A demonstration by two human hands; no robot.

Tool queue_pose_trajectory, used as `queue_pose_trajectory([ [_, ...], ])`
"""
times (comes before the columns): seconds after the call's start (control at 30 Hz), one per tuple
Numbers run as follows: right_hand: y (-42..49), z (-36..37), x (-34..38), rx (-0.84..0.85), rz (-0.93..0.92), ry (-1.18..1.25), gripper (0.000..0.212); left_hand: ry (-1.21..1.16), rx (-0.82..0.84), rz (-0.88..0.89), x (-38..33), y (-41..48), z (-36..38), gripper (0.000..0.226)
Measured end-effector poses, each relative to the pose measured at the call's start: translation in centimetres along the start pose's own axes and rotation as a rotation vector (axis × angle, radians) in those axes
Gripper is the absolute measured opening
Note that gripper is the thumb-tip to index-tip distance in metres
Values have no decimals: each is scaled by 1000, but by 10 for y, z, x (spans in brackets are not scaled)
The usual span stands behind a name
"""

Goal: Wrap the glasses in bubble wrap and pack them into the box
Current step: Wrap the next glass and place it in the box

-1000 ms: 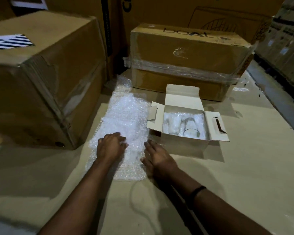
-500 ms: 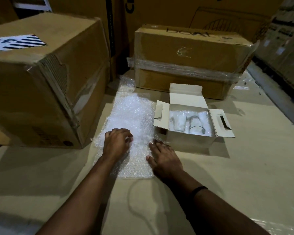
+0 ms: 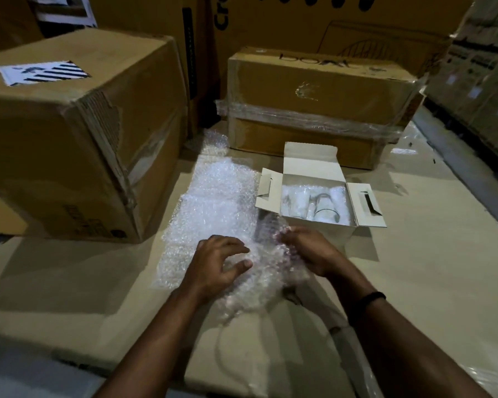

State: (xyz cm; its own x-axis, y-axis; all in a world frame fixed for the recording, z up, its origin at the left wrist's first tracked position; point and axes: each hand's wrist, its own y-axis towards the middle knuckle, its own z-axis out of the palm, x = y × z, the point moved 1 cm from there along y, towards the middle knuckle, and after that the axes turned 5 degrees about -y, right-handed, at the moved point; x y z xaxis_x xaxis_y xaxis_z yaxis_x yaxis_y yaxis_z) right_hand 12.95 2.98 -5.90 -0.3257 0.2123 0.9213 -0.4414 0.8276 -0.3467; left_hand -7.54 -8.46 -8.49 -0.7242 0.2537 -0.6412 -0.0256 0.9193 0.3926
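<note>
A sheet of bubble wrap (image 3: 216, 202) lies on the cardboard floor, left of a small white box (image 3: 314, 165) with its flaps open. Inside the box lie glasses (image 3: 322, 208), at least one clear and bare, among white wrapping. My right hand (image 3: 314, 251) pinches the near right edge of the bubble wrap and holds it lifted off the floor. My left hand (image 3: 219, 259) rests on the sheet with fingers curled, its thumb pressing the wrap.
A large brown carton (image 3: 69, 139) stands at the left, close to the sheet. A taped carton (image 3: 314, 90) sits right behind the white box, with bigger cartons behind it. Stacked goods (image 3: 477, 81) line the right side.
My right hand, flat on the floor before, has taken the sheet's near right edge and lifted it. The left hand shifted right on the sheet, fingers curling. The view moved slightly closer.
</note>
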Motion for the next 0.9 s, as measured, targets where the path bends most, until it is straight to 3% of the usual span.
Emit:
queue_pose_trajectory([
  [0.13,-21,-57,-11,-55,55,-266,10,113,198,116,-20,-22,20,79],
  [0.23,-37,-96,-28,-96,74,-340,13,215,381,117,-40,-33,47,82],
  [0.3,-41,-111,-39,-115,92,-434,12,251,414,70,-50,-39,60,72],
  [0.37,-53,-124,-51,-108,127,-469,13,239,363,85,-66,-44,70,46],
  [0.47,-77,-139,-64,-70,138,-501,45,122,226,113,-81,-51,80,18],
  [0.5,-87,-142,-66,-37,112,-510,55,20,186,61,-88,-54,81,21],
  [0.57,-105,-148,-71,54,39,-516,66,-324,132,-235,-104,-61,79,19],
  [0.63,-117,-149,-74,81,0,-460,57,-628,46,-517,-116,-63,78,26],
  [0.77,-133,-146,-83,173,76,-159,41,-777,-177,-724,-127,-52,70,35],
  [0.9,-136,-133,-80,151,54,-59,33,-705,-223,-845,-122,-41,56,33],
])
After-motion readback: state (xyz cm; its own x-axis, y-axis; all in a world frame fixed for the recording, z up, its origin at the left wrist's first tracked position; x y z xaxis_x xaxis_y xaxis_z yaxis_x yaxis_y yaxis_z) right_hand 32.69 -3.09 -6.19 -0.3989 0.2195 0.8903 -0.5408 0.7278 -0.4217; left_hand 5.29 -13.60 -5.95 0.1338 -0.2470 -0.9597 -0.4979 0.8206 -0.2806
